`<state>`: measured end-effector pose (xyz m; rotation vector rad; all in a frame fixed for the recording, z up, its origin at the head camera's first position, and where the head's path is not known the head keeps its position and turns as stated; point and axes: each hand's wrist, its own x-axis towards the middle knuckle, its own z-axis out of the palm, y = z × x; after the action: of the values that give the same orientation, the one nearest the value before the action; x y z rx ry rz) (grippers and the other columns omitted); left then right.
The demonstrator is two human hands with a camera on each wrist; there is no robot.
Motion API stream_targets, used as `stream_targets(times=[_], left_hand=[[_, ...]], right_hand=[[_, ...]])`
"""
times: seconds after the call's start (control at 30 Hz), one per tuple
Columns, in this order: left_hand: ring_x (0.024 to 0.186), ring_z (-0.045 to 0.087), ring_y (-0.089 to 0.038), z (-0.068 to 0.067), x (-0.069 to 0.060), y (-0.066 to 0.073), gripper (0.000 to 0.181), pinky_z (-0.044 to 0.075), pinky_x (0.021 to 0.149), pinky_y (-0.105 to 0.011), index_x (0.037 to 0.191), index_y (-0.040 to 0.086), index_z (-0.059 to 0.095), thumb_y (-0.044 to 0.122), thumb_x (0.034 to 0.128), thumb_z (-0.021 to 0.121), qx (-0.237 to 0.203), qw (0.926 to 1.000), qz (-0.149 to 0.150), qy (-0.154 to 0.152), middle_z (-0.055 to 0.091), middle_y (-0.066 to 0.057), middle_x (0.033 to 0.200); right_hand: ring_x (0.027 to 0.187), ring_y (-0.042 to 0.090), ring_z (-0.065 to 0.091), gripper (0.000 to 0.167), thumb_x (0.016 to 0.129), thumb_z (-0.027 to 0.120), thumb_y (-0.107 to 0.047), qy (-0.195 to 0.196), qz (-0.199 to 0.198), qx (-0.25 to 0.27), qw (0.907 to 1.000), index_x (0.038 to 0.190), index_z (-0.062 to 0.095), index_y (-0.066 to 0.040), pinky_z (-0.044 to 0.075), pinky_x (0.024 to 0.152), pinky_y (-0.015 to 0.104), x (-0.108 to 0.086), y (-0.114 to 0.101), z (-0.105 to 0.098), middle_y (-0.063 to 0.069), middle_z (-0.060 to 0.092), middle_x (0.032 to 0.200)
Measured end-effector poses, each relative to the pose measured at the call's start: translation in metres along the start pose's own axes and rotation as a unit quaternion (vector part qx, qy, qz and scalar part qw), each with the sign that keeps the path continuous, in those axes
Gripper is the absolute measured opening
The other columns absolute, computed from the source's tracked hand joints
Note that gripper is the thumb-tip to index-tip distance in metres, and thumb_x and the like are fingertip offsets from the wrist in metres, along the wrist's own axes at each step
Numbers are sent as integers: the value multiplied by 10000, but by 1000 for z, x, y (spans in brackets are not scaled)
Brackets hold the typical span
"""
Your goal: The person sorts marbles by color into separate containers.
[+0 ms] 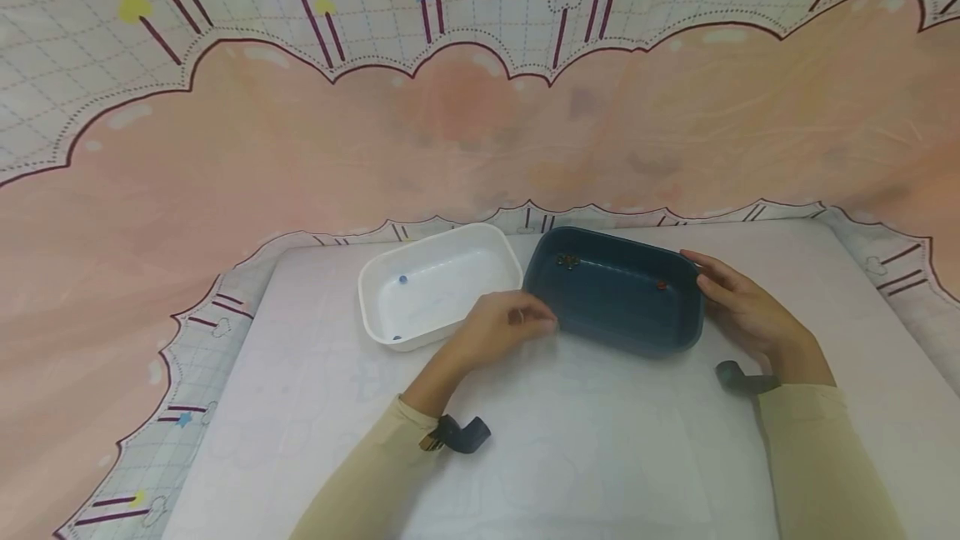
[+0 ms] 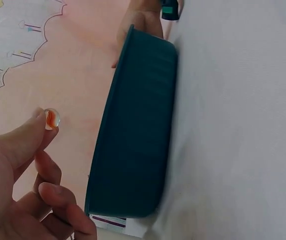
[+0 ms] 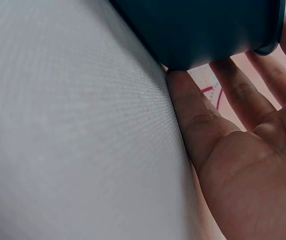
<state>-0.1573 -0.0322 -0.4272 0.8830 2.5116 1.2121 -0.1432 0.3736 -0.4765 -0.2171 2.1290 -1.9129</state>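
My left hand [image 1: 498, 323] pinches a clear marble [image 2: 52, 119] with an orange swirl between thumb and forefinger; the other fingers curl loosely. It hovers by the near left corner of the dark teal tray [image 1: 615, 340], and the marble is hidden in the head view. My right hand [image 1: 750, 311] touches the teal tray's right end, its fairly straight fingers [image 3: 242, 92] against the outer wall. Inside that tray lie several small dark marbles [image 1: 567, 261] at the far left and a reddish-orange one [image 1: 662, 284] at the right.
A white tray [image 1: 365, 298] stands left of the teal one, close beside it, with two small blue marbles [image 1: 402, 279] visible in it. Both sit on a table with a white cover [image 1: 585, 457]. A patterned pink cloth [image 1: 337, 157] hangs behind.
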Motion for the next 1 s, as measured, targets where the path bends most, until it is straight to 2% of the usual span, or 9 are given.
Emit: stream_targets(times=[0.27, 0.5, 0.6, 0.83, 1.0], left_hand=[[913, 611, -101, 1, 10, 3, 166, 524, 787, -282, 1088, 229, 764, 334, 974, 704, -152, 9990, -151, 393, 739, 97, 1021], [846, 590, -124, 2, 14, 9, 182, 495, 706, -269, 1091, 231, 768, 352, 972, 702, -256, 9969, -253, 698, 729, 85, 968], [824, 569, -138, 2, 16, 11, 196, 471, 682, -270, 1093, 234, 767, 373, 971, 701, -306, 9961, -320, 757, 697, 64, 918], [830, 576, -132, 5, 20, 9, 214, 480, 689, -264, 1094, 220, 764, 382, 970, 702, -408, 9955, -348, 786, 705, 63, 934], [817, 577, -139, 6, 23, 10, 225, 477, 680, -257, 1098, 197, 763, 373, 973, 700, -433, 9956, -294, 781, 706, 43, 915]], right_hand=[[1277, -107, 473, 533, 1111, 429, -199, -87, -158, 154, 9997, 1623, 281, -201, 423, 983, 73, -1, 3, -2, -125, 411, 1488], [1292, -106, 458, 540, 1108, 445, -224, 76, 33, 209, 9997, 1621, 282, -201, 417, 991, 70, 1, 2, 0, -101, 381, 1537], [1279, -110, 467, 540, 1105, 453, -240, 183, 103, 149, 9997, 1618, 289, -200, 427, 987, 72, 1, 2, 0, -98, 379, 1537], [1274, -99, 480, 535, 1110, 433, -205, -71, -158, 236, 9996, 1623, 281, -194, 436, 985, 84, 0, 4, -1, -105, 396, 1508], [1270, -109, 478, 532, 1112, 422, -181, -115, -264, 215, 9994, 1623, 275, -174, 434, 979, 82, 0, 4, 0, -121, 401, 1491]])
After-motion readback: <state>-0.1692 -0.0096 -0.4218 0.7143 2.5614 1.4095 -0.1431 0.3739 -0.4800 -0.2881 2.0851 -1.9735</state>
